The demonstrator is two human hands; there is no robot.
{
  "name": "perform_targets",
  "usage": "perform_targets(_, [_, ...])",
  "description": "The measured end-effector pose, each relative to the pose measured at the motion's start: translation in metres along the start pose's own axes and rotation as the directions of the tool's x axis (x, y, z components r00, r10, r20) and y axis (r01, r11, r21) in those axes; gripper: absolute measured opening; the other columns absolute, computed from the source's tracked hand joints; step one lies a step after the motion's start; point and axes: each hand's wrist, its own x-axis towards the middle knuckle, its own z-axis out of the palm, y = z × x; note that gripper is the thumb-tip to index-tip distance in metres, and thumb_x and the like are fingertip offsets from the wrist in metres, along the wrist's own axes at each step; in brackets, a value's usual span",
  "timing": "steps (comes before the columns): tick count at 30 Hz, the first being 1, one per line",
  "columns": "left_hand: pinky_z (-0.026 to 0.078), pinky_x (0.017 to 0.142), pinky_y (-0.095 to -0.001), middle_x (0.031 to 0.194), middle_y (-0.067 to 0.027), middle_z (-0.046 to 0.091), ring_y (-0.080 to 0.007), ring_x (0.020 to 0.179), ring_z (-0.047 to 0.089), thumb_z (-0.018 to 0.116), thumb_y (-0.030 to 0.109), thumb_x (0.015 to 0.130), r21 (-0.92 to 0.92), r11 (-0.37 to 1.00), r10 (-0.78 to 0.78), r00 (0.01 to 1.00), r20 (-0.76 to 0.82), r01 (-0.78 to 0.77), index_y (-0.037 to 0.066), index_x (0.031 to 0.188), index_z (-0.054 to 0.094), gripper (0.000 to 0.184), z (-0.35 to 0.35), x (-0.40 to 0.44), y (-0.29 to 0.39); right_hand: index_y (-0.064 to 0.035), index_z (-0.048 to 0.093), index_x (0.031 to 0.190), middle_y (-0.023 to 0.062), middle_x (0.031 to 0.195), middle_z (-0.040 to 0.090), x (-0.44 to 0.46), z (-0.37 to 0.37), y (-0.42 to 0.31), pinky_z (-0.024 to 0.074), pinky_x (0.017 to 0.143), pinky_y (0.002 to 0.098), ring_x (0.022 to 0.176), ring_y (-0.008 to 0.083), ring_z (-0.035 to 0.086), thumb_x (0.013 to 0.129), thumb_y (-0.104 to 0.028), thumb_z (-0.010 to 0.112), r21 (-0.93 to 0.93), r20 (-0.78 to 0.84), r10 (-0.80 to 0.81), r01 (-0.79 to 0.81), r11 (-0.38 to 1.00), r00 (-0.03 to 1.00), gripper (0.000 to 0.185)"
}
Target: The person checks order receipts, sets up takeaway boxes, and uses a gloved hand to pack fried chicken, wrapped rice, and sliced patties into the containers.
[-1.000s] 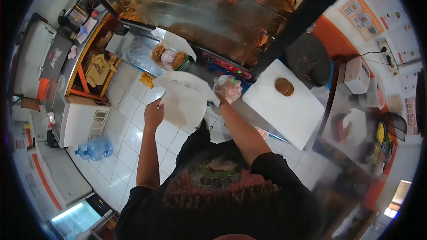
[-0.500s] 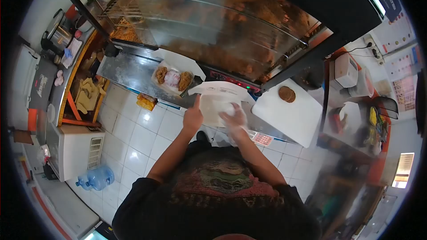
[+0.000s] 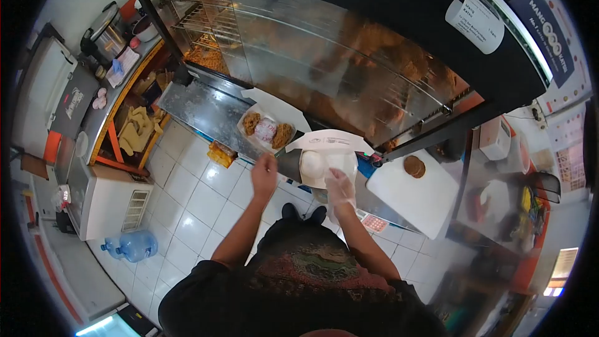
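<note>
White card forms both boxes. To the left, the filled box (image 3: 254, 142) sits on the metal counter (image 3: 203, 101), its lid (image 3: 274, 103) raised; it looks filled, with browned fried pieces (image 3: 284, 135) on either side of a wrapped mound (image 3: 266, 130). Beside it we have our left hand (image 3: 264, 175), bare, its fingers drawn loosely together; we cannot tell whether they pinch anything. Next comes the second box (image 3: 347, 160), also open, with a pale round mound (image 3: 312, 165) inside and no fried piece visible, so we judge it only partly filled, with both lids unclosed. At its near right side is our right hand (image 3: 340, 188), in clear plastic, fingers partly bent; its grip is unclear. Farther right, brown round pieces (image 3: 414, 165) lie overlapped on the white board (image 3: 399, 196).

Half a second earlier, our left hand was at the second box's left edge and our right was over its inside, with no mound distinguishable there. Now both hands are farther apart and the mound shows plainly, while the filled box looks unchanged.
</note>
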Motion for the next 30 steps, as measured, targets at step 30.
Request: perform_targets(30, [0.054,0.077,-0.0459,0.087,-0.0197,0.069,-0.0314,0.088,0.068,0.055,0.023,0.076,-0.131,0.815,-0.556,0.825,0.098,0.564,-0.003,0.092,0.066,0.032,-0.119,0.124,-0.118,-0.0023,0.063,0.113,0.0145,0.093,0.069,0.041,0.057,-0.51,0.0517,0.078,0.0373,0.079,0.0252,0.063,0.081,-0.018,0.072,0.115,-0.486,-0.575,0.7,0.705,0.659,0.037])
